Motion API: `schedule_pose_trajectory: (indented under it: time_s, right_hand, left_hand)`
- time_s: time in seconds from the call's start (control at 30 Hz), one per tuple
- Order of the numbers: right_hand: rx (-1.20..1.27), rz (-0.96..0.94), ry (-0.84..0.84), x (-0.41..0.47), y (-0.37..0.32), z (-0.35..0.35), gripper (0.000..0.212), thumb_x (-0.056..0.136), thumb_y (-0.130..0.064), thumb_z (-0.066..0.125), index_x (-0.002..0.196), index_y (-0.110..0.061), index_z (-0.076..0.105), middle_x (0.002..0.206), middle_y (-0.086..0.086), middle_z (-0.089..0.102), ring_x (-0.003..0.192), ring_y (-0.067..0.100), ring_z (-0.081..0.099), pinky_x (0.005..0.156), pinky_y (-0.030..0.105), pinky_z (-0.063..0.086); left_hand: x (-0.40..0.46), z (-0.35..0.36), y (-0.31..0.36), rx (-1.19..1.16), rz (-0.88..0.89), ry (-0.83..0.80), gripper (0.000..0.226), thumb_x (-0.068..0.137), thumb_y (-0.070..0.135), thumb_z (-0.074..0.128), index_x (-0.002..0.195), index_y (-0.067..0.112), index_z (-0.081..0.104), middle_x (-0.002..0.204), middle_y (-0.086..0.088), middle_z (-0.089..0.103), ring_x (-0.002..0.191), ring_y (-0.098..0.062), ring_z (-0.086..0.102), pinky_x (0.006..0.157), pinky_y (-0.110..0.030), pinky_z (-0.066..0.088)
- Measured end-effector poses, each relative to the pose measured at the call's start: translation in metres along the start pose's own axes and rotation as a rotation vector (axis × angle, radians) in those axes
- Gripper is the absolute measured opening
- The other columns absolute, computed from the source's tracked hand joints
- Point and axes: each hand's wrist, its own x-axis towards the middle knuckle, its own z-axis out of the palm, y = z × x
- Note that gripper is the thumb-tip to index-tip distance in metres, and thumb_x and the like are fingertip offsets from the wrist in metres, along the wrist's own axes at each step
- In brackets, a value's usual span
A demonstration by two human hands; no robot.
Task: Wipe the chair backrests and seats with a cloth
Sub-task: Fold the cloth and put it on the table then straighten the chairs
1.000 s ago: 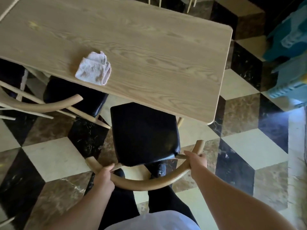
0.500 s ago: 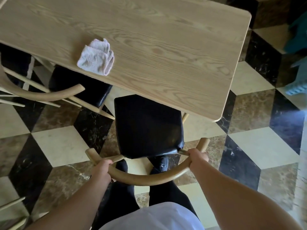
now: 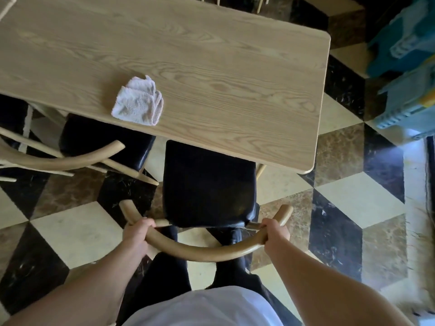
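**Count of things in view**

One worktop (image 3: pixel 211 67). One cloth (image 3: pixel 137 101), folded, on it. Two chairs with black seats at the near side: one (image 3: pixel 208 182) in the middle, one (image 3: pixel 103 140) to its left. Thin pale legs (image 3: pixel 260 2) at the top edge may belong to more chairs; how many cannot be told. Two hands: left (image 3: pixel 136 236), right (image 3: pixel 274 232). Two blue plastic items (image 3: pixel 407 74) at the far right, stacked; what they are is unclear.

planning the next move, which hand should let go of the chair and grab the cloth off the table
Probably the left. Both hands grip the curved backrest, but the left hand sits on the same side as the folded cloth, which lies on the table up and left of the seat. The right hand would have to cross over.
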Motion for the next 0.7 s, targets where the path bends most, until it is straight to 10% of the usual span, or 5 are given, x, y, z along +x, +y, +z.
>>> schedule_pose_trajectory:
  time_s: [0.27, 0.53, 0.7]
  right_hand:
    - [0.261, 0.054, 0.042, -0.023, 0.011, 0.041, 0.023, 0.077, -0.006, 0.072, 0.096, -0.006, 0.059, 0.082, 0.011, 0.061, 0.067, 0.024, 0.061, 0.055, 0.034, 0.050]
    - [0.291, 0.104, 0.051, -0.013, -0.004, 0.066, 0.033, 0.081, -0.006, 0.070, 0.111, -0.006, 0.058, 0.087, 0.011, 0.059, 0.073, 0.023, 0.058, 0.061, 0.036, 0.051]
    - [0.293, 0.112, 0.071, -0.011, -0.017, 0.069, 0.035, 0.083, -0.007, 0.071, 0.115, -0.004, 0.059, 0.089, 0.012, 0.059, 0.074, 0.024, 0.058, 0.063, 0.037, 0.051]
  left_hand:
    - [0.024, 0.012, 0.095, 0.196, 0.149, -0.044, 0.057, 0.071, 0.010, 0.082, 0.126, 0.011, 0.066, 0.105, -0.012, 0.062, 0.073, -0.024, 0.055, 0.066, -0.039, 0.044]
    - [0.051, 0.031, 0.128, 0.111, 0.114, -0.145, 0.054, 0.073, -0.002, 0.074, 0.125, 0.009, 0.066, 0.126, -0.021, 0.066, 0.108, -0.038, 0.067, 0.097, -0.049, 0.053]
    - [0.046, 0.041, 0.131, -0.038, 0.094, -0.208, 0.037, 0.080, -0.014, 0.067, 0.111, 0.004, 0.062, 0.122, -0.028, 0.064, 0.103, -0.040, 0.068, 0.088, -0.041, 0.057]
